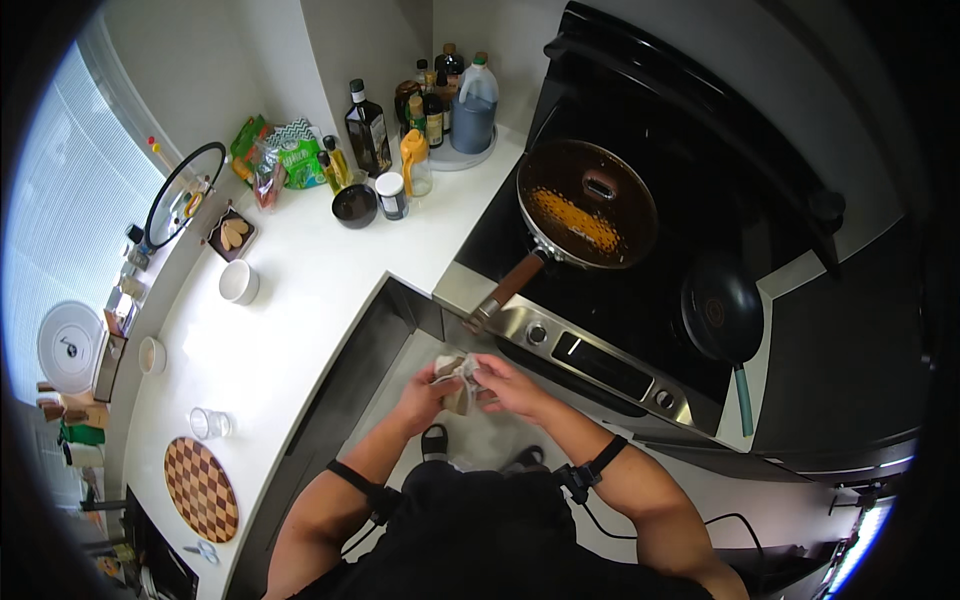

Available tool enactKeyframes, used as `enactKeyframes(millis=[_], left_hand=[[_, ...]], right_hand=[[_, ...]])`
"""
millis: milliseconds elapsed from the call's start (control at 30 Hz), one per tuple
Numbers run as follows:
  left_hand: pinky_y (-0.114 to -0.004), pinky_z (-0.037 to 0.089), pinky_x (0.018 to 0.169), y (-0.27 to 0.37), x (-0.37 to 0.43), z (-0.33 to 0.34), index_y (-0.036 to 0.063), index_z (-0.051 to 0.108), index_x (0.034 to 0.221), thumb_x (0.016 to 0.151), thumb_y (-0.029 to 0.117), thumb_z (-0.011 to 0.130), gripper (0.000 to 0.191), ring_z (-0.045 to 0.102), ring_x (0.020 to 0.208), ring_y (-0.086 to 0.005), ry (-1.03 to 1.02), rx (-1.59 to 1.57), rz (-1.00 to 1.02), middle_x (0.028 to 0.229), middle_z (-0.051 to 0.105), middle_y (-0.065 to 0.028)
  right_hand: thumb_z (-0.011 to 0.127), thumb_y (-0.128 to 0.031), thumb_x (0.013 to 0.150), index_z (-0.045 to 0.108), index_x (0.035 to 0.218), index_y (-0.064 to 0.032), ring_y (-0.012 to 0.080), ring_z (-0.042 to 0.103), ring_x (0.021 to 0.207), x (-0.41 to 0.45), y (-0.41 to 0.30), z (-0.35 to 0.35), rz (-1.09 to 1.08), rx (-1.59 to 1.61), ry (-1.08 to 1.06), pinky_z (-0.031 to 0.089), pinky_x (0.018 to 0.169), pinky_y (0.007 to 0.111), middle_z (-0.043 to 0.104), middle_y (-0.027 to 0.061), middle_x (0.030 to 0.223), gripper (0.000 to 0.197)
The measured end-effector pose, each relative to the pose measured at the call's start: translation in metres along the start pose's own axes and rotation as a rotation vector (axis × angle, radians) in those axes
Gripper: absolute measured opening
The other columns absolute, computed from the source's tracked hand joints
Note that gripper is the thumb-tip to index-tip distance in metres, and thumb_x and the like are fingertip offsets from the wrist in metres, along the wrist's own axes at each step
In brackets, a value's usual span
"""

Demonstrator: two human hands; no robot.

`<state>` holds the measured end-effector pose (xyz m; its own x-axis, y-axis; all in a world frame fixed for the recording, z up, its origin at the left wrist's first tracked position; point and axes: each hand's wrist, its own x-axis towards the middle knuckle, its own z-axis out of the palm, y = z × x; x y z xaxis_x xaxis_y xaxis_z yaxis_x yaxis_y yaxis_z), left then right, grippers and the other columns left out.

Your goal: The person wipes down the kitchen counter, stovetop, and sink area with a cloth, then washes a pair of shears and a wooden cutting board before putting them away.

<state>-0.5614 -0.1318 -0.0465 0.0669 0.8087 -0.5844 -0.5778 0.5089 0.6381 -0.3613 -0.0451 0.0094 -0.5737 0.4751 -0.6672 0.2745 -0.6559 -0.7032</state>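
Both of my hands are in front of my body, above the floor and just short of the stove. My left hand [421, 397] grips one side of a crumpled beige and white cloth [451, 365]. On its other side, my right hand [504, 386] pinches the same cloth with bent fingers. Ahead of them, the brown handle [517, 281] of a large pan [547, 172] juts over the stove's front edge. The pan sits on the black glass cooktop [660, 172]. Orange speckles show in its dark inside; whether they are food or reflections I cannot tell.
A smaller black frying pan [720, 311] with a teal handle sits at the cooktop's right. Left on the white counter [300, 277] are bottles [367, 127], a dark bowl [355, 206], a white bowl [238, 282], a glass [210, 424], a checkered board [201, 489] and scissors [202, 552].
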Motion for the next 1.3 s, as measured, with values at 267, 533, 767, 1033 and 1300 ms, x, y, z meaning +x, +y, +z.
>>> enactKeyframes(millis=[267, 533, 767, 1033, 1300], left_hand=[[-0.041, 0.054, 0.091, 0.079, 0.04, -0.058, 0.004, 0.055, 0.127, 0.092, 0.002, 0.057, 0.034, 0.065, 0.107, -0.0249, 0.141, -0.1, 0.073, 0.117, 0.065, -0.0099], [-0.032, 0.052, 0.09, 0.145, 0.126, -0.022, 0.0027, 0.061, 0.126, 0.093, 0.007, 0.056, 0.034, 0.064, 0.104, -0.0187, 0.077, 0.255, 0.067, 0.11, 0.068, -0.0075], [-0.046, 0.039, 0.11, 0.207, 0.277, 0.0, 0.006, 0.039, 0.149, 0.1, 0.025, 0.052, 0.054, 0.044, 0.136, -0.0327, 0.287, 1.335, 0.445, 0.149, 0.044, -0.0174], [-0.049, 0.011, 0.123, 0.254, 0.444, 0.011, -0.0026, 0.023, 0.154, 0.101, 0.044, 0.038, 0.072, 0.014, 0.152, -0.0344, -0.103, 1.951, 0.709, 0.163, 0.019, -0.0205], [-0.047, 0.004, 0.123, 0.313, 0.665, 0.105, -0.0077, 0.014, 0.155, 0.103, 0.05, 0.031, 0.079, 0.005, 0.153, -0.0351, 0.148, 1.932, 0.619, 0.164, 0.011, -0.0221]], right_hand=[[0.049, -0.019, 0.1, 0.053, 0.128, -0.0135, 0.0293, 0.059, 0.119, 0.032, -0.068, -0.04, -0.371, 0.765, -0.202, 0.05, 0.098, 0.052, 0.061, 0.0139, 0.125, 0.028], [0.055, -0.014, 0.101, 0.05, 0.128, -0.01, 0.0217, 0.064, 0.105, 0.03, -0.076, -0.081, -0.284, 0.577, -0.135, 0.06, 0.081, 0.046, 0.063, 0.0095, 0.117, 0.028], [0.055, -0.014, 0.1, 0.049, 0.137, -0.0071, 0.0229, 0.066, 0.103, 0.043, -0.082, -0.105, -0.207, 0.513, 0.035, 0.057, 0.082, 0.039, 0.063, 0.0091, 0.119, 0.038], [0.055, -0.011, 0.097, 0.054, 0.128, -0.0041, 0.0259, 0.067, 0.098, 0.08, -0.075, -0.092, -0.063, 0.882, 0.548, 0.057, 0.079, 0.039, 0.067, 0.014, 0.109, 0.032], [0.061, -0.011, 0.091, 0.057, 0.113, -0.0009, 0.0344, 0.069, 0.088, 0.121, -0.063, -0.037, 0.045, 1.05, 0.9, 0.055, 0.083, 0.044, 0.068, 0.0191, 0.102, 0.025]])
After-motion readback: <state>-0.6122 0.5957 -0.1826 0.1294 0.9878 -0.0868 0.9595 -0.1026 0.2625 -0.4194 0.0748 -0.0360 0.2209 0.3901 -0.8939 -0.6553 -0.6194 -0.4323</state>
